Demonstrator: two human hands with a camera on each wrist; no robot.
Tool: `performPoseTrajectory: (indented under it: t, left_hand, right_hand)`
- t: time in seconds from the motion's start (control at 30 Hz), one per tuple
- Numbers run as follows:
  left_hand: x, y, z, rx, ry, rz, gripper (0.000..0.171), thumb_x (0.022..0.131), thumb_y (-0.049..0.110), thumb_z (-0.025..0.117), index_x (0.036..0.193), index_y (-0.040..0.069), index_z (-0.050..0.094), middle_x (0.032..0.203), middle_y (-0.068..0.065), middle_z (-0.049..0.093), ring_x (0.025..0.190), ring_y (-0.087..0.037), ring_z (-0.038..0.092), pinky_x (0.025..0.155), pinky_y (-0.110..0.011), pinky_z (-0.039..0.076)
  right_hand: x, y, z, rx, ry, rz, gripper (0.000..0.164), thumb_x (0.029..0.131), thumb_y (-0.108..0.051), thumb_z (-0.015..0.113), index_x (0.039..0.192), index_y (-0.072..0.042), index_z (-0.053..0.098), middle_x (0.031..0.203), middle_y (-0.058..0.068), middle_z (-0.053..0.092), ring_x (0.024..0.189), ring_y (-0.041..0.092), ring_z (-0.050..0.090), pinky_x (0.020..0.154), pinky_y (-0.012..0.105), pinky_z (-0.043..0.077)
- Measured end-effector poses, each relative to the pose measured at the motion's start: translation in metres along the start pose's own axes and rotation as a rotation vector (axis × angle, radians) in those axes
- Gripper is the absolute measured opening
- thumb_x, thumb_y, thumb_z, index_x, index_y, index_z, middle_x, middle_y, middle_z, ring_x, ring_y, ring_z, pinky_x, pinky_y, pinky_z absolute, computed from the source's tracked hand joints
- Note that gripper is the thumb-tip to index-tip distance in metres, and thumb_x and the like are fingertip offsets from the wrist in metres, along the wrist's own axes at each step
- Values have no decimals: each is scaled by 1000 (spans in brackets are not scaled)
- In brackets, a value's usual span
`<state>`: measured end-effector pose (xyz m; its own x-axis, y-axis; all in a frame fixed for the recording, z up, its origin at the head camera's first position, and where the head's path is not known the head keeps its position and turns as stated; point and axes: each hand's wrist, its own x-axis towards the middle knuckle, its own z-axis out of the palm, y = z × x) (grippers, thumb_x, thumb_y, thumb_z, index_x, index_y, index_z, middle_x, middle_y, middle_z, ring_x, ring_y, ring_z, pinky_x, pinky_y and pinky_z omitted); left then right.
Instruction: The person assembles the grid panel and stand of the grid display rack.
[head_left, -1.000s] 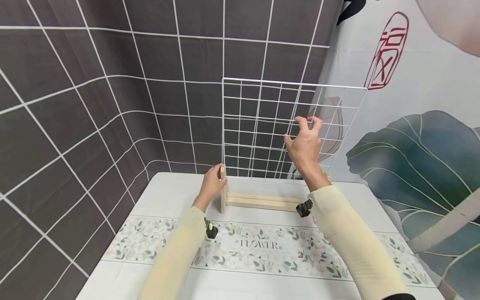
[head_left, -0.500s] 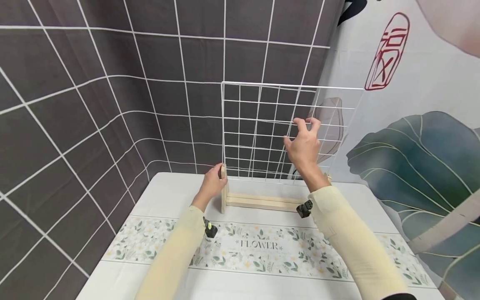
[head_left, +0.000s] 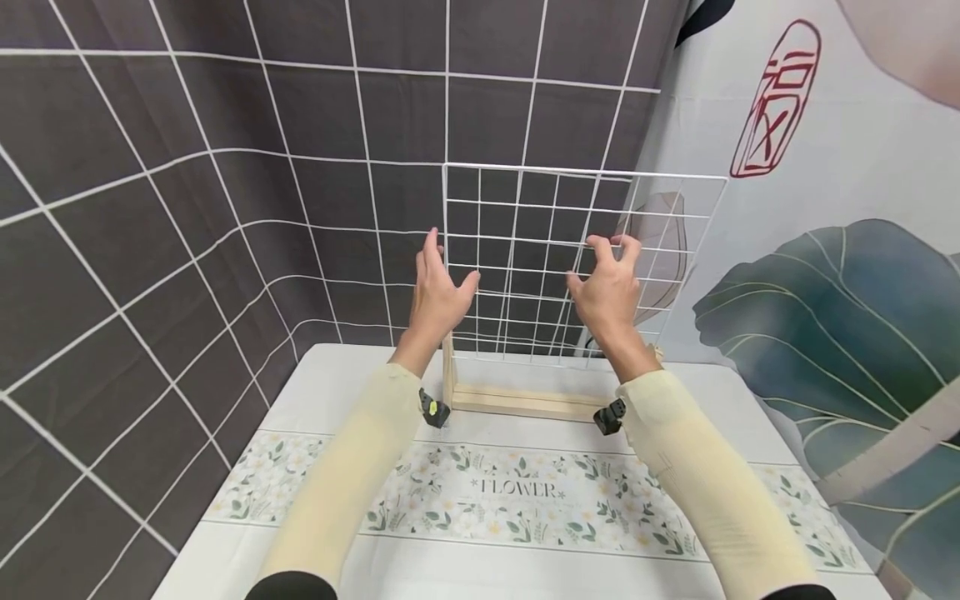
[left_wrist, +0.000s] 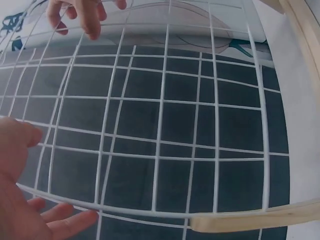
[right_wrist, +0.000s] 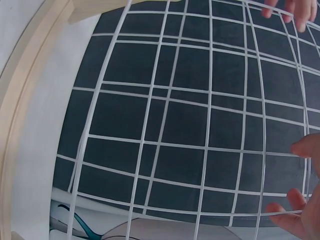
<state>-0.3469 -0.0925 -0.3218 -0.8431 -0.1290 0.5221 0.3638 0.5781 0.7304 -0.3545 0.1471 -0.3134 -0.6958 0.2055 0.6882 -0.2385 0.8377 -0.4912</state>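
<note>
A white wire grid panel (head_left: 517,204) stands upright in a pale wooden stand (head_left: 525,404) at the back of the table. My right hand (head_left: 609,296) holds the grid right of its middle, fingers bent at its wires. At the panel's left edge, my left hand (head_left: 437,296) is raised with fingers extended and thumb spread apart. In the left wrist view its fingers (left_wrist: 70,220) lie just outside the edge wire, while the thumb overlaps the grid. The stand's left post (head_left: 448,367) is partly hidden behind my left wrist; my right arm covers most of the right post.
A white tablecloth (head_left: 480,567) with a flower band and the word FLOWER covers the table. Close behind hangs a dark grey curtain (head_left: 315,108) with white lines. To the right hangs a pale cloth (head_left: 870,167) with large painted leaves.
My left hand has let go of the stand's left post and risen to the grid's left edge. The grid's top has dipped slightly. My right hand has hardly moved.
</note>
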Motion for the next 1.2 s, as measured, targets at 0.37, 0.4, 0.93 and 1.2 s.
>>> performPoseTrajectory:
  t: [0.37,0.4,0.93,1.2]
  left_hand:
    - [25,31,9,135,82,-53,108,90,32,76,163,35,-3,147,-15,49,87,-39,66,71,-50,56]
    - [26,32,10,146,86,-54,110,89,32,76,163,35,-5,145,-14,50,87,-38,67,71,-50,56]
    - [33,38,19,133,168,-58,106,89,21,75,164,34,0,130,-9,64,88,-39,70,77,-51,56]
    - [34,37,19,129,176,-70,103,89,20,75,164,31,4,128,-10,64,90,-40,70,78,-52,57]
  right_hand:
    - [-1,1,-2,-10,-4,8,57,84,-16,81,136,-14,59,145,16,39,67,38,57,63,49,51]
    - [-1,2,-2,-11,-2,7,57,83,-16,81,136,-14,59,145,16,39,66,38,57,63,48,51]
    - [0,10,-11,-19,-45,-46,60,85,-23,82,139,-19,56,147,15,39,67,40,57,60,49,50]
    - [-2,32,-29,39,94,-195,55,87,-18,77,139,-17,56,143,20,49,77,40,64,60,51,52]
